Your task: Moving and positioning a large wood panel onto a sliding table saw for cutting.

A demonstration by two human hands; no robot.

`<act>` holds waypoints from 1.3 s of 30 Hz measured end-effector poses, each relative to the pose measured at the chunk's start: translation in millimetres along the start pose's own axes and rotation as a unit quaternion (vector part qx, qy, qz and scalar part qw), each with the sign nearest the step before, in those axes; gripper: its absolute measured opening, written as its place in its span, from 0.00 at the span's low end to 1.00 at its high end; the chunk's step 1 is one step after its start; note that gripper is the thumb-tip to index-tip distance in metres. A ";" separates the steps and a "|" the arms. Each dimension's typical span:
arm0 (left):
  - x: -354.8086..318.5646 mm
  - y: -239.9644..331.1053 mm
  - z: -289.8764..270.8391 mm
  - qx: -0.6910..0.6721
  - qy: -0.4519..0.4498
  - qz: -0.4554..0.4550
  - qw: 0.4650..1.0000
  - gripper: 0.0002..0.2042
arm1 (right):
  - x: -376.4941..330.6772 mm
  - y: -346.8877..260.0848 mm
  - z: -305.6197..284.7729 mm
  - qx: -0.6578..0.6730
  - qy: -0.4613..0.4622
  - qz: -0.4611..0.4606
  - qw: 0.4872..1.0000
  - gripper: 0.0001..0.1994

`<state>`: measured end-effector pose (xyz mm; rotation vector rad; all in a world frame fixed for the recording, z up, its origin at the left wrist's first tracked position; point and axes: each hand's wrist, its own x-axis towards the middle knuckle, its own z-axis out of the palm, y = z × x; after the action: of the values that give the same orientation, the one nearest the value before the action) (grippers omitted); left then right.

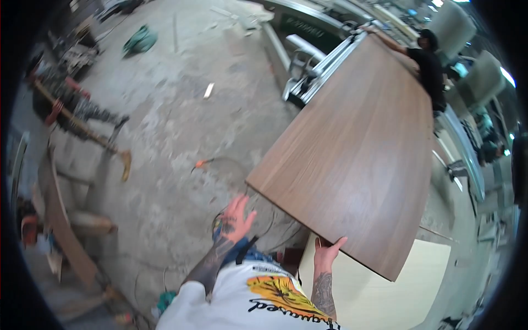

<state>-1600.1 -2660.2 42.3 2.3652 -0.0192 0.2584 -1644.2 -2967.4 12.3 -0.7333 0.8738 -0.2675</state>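
Observation:
A large brown wood-grain panel (352,148) stretches away from me, its far end beside a sliding-table saw. My right hand (328,253) grips the panel's near edge, with the thumb on top and the fingers hidden beneath. Just short of the panel's near left corner, my left hand (236,220) is held out with its fingers apart and nothing in it. At the far end a person in dark clothes (430,69) has a hand on the panel.
The saw's metal rail (330,69) runs along the panel's far left side. A pale board (396,291) lies below it at right. Leftward, another person (71,102) holds a long wooden-handled tool. An orange-ended cord (199,164) and a green bag (140,41) lie on the concrete floor.

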 end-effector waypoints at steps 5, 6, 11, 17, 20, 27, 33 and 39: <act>-5.0 -62.5 6.7 -0.133 -0.151 0.036 0.979 0.25 | 7.5 11.6 0.2 -0.008 0.032 -0.088 0.996 0.38; -9.0 -86.5 5.2 -0.137 -0.189 0.026 0.972 0.26 | 8.5 13.4 0.6 0.007 0.000 -0.097 0.995 0.38; -44.3 -237.6 -66.0 -0.046 -0.291 -0.055 0.954 0.27 | 13.9 18.8 21.8 0.055 0.147 -0.133 0.979 0.38; -48.5 -380.8 -227.6 0.069 -0.209 -0.202 0.954 0.26 | 20.9 40.2 70.4 0.140 0.218 -0.162 0.952 0.42; -33.4 -410.3 -262.7 0.026 -0.064 -0.280 0.957 0.25 | 19.0 48.8 75.6 0.054 0.275 -0.162 0.946 0.46; 12.3 -391.0 -228.9 -0.065 -0.078 -0.287 0.953 0.24 | 26.3 51.7 75.1 0.071 0.231 -0.129 0.962 0.42; 16.0 -332.9 -175.1 -0.106 -0.292 -0.127 0.942 0.27 | 25.2 63.4 77.1 0.062 0.202 -0.160 0.964 0.43; 21.3 -289.9 -158.5 -0.053 -0.357 -0.022 0.932 0.27 | 41.2 78.9 70.5 0.044 0.247 -0.195 0.948 0.50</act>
<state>-1582.1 -2340.1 -40.8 2.2230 -0.3151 -0.6180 -1569.6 -2897.0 -36.4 -0.7654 1.1758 -0.8659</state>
